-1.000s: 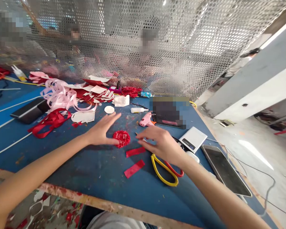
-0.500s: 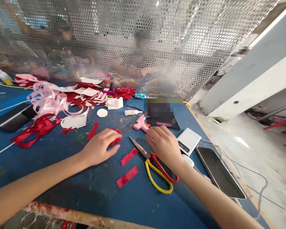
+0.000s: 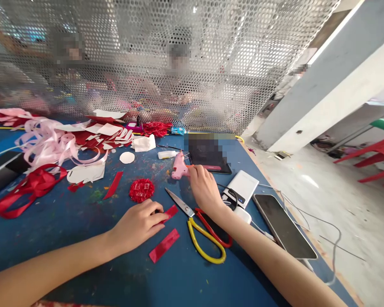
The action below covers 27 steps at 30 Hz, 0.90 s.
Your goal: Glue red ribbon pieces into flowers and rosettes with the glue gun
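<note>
My left hand (image 3: 140, 226) lies low over the table with its fingers apart, its fingertips touching one end of a short red ribbon strip (image 3: 172, 211). A second red strip (image 3: 164, 245) lies just in front of it. Beyond the hand, a round red ribbon rosette (image 3: 142, 189) lies flat with shiny patches on top. My right hand (image 3: 205, 186) is closed round the handle of a pink hot glue gun (image 3: 179, 166); the fingers hide most of the handle. Between my hands, scissors (image 3: 189, 213) with one yellow and one red handle lie partly under my right forearm.
Pink ribbon (image 3: 48, 140), red ribbon (image 3: 35, 185) and paper scraps (image 3: 107, 130) are heaped at left. A white disc (image 3: 127, 157), glue bottle (image 3: 167, 154) and tablet (image 3: 208, 153) lie ahead. A power bank (image 3: 243, 187), phone (image 3: 283, 224) and cables are at right. Perforated metal sheet (image 3: 131, 64) stands behind.
My left hand has left the rosette and come nearer, onto the red strip. My right hand has closed on the glue gun, which has turned slightly. The view has shifted right.
</note>
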Each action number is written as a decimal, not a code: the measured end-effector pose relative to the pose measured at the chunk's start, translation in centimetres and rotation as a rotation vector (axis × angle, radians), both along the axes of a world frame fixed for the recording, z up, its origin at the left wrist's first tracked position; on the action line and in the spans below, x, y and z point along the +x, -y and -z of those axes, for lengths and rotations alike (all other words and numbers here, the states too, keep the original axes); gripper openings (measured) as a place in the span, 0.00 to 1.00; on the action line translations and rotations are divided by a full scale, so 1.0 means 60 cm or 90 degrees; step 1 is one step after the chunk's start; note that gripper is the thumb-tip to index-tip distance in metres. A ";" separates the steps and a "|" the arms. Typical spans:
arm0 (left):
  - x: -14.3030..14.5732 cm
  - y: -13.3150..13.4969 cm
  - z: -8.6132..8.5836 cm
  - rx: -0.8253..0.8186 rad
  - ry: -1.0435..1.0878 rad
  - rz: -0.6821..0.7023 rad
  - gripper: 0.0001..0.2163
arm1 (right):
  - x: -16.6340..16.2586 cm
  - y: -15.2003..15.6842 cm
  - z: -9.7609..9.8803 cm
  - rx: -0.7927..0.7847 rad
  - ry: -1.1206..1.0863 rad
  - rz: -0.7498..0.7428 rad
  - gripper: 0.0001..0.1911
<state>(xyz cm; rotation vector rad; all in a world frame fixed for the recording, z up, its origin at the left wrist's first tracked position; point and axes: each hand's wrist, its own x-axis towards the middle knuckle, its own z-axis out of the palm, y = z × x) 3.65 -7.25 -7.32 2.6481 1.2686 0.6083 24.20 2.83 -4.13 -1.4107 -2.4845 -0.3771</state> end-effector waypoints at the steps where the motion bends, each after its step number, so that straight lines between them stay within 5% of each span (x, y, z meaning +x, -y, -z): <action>1: -0.003 0.000 0.002 0.003 0.004 0.002 0.10 | 0.002 0.000 -0.006 0.002 -0.011 -0.011 0.13; 5: -0.017 0.005 0.006 0.004 0.020 -0.003 0.10 | 0.011 0.002 -0.038 -0.034 -0.233 -0.055 0.13; 8: -0.031 0.016 0.005 0.000 0.017 -0.001 0.10 | 0.023 0.018 -0.059 -0.187 -0.477 -0.046 0.16; 10: -0.040 0.026 0.004 -0.009 0.023 0.000 0.10 | 0.035 0.037 -0.063 -0.268 -0.516 -0.003 0.19; 14: -0.053 0.035 -0.001 -0.040 0.035 -0.005 0.12 | 0.059 0.082 -0.052 -0.312 -0.422 0.021 0.12; 21: -0.041 0.014 -0.006 0.017 -0.166 0.003 0.15 | 0.074 0.106 -0.022 -0.294 -0.302 -0.142 0.09; 27: -0.033 0.010 -0.002 0.004 -0.197 0.000 0.17 | 0.076 0.110 0.000 -0.249 -0.248 -0.197 0.08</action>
